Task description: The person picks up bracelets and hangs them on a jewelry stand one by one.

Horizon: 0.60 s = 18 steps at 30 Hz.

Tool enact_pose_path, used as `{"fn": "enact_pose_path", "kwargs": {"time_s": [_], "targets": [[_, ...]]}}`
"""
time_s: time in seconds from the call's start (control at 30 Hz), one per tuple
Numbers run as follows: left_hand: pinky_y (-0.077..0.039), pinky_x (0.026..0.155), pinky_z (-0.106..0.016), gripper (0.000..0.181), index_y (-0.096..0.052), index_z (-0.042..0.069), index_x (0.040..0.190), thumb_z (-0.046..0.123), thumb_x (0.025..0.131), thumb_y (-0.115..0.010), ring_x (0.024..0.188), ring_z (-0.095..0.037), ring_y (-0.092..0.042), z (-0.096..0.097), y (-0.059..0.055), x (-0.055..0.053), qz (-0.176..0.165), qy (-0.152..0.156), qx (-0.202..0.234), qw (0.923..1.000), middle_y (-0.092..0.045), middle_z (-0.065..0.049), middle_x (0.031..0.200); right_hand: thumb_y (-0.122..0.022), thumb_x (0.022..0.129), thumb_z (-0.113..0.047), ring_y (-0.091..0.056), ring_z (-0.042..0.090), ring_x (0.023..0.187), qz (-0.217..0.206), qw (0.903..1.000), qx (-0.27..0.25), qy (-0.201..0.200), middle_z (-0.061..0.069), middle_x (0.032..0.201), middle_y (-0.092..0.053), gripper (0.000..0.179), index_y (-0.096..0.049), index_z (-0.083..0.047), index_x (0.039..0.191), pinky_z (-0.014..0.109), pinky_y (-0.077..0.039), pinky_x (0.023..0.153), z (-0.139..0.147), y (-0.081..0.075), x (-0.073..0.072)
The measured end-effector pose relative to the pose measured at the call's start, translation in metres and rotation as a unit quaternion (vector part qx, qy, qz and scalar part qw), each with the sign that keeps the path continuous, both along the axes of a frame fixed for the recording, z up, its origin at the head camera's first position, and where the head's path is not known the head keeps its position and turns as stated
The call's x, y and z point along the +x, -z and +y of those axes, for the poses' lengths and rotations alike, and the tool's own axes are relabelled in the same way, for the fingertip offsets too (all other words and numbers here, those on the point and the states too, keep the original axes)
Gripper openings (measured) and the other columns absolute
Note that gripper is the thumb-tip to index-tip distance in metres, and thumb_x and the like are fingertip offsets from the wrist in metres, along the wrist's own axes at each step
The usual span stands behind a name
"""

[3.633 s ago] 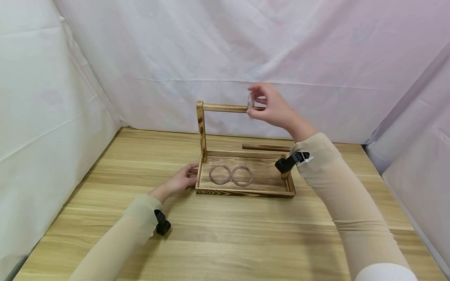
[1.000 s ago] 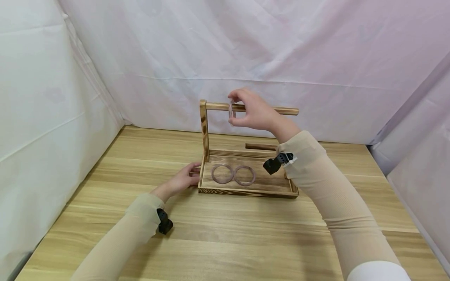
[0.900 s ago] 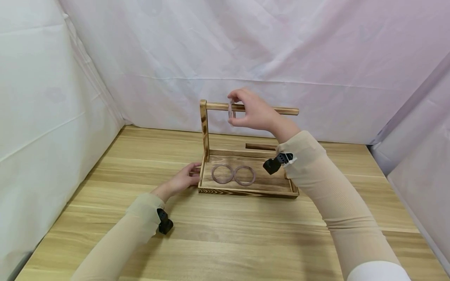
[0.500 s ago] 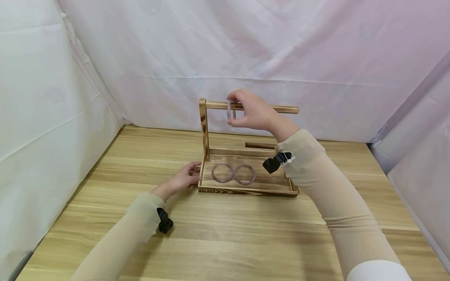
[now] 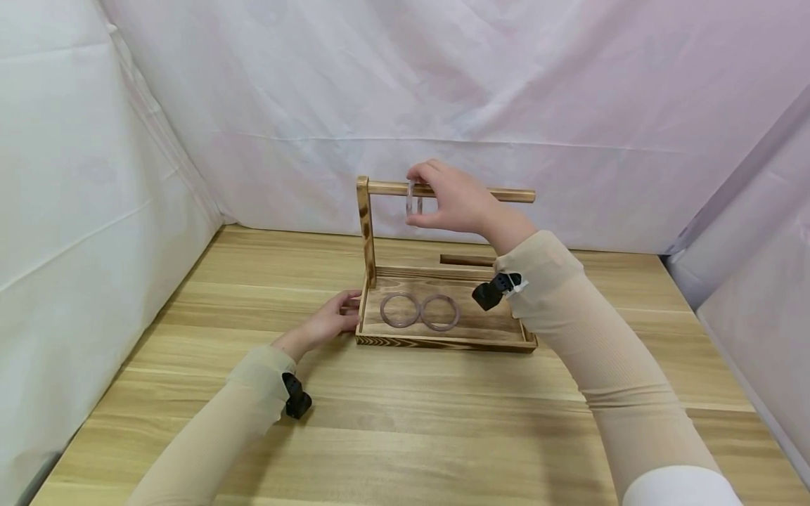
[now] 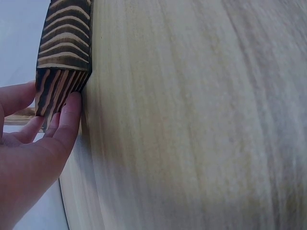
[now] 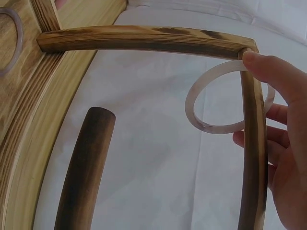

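In the head view, my right hand [image 5: 462, 200] pinches a pale translucent bangle [image 5: 409, 199] between thumb and fingers. The bangle is around the upper bar [image 5: 512, 195] of a wooden stand, near its left post [image 5: 365, 232]. From the right wrist, the bangle [image 7: 192, 103] shows on both sides of the bar [image 7: 253, 158]. My left hand [image 5: 325, 320] touches the left end of the stand's tray [image 5: 443, 344]; from the left wrist, its fingers [image 6: 71, 112] lie against the striped wood [image 6: 62, 86]. Two mauve bangles [image 5: 400, 327] [image 5: 441, 329] lie side by side in the tray.
A shorter, dark lower bar [image 5: 467, 260] shows behind the tray, partly hidden by the right sleeve; its free end [image 7: 103, 112] is close in the right wrist view. The stand is on a wood-grain table [image 5: 405, 422]. White cloth [image 5: 316, 84] hangs behind.
Since the oldest frame, my right hand has carried the bangle left along the upper bar. Over the last second it has barely moved. The left hand has stayed at the tray's end.
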<state>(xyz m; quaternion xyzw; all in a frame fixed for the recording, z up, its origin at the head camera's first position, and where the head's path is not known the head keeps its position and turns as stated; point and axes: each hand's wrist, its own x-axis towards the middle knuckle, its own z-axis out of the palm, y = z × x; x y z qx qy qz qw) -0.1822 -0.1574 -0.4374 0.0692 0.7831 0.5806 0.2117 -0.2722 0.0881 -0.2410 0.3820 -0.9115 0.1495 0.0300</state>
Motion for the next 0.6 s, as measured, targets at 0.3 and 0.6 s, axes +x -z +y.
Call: {"fn": "enact_pose_path", "kwargs": {"time_s": [0.3, 0.6], "targets": [[-0.04, 0.105, -0.048, 0.057, -0.018, -0.005, 0.145, 0.003, 0.095, -0.044, 0.13, -0.044, -0.036, -0.0011, -0.0018, 0.0022, 0.0, 0.004, -0.001, 1.0, -0.03, -0.032, 0.142, -0.069, 0.081, -0.04, -0.049, 0.023, 0.119, 0.003, 1.0, -0.003, -0.005, 0.007, 0.129, -0.049, 0.064, -0.045, -0.009, 0.132, 0.041, -0.042, 0.101, 0.0014, 0.0014, 0.0004], [-0.039, 0.106, -0.048, 0.057, -0.019, -0.005, 0.145, 0.002, 0.094, -0.045, 0.13, -0.044, -0.036, -0.0001, -0.0037, 0.0033, -0.001, -0.001, -0.006, 1.0, -0.031, -0.031, 0.142, -0.068, 0.082, -0.042, -0.049, 0.025, 0.12, 0.004, 0.9998, -0.016, -0.004, 0.008, 0.129, -0.05, 0.061, -0.048, -0.009, 0.13, 0.043, -0.041, 0.102, 0.0031, 0.0007, 0.0011]]}}
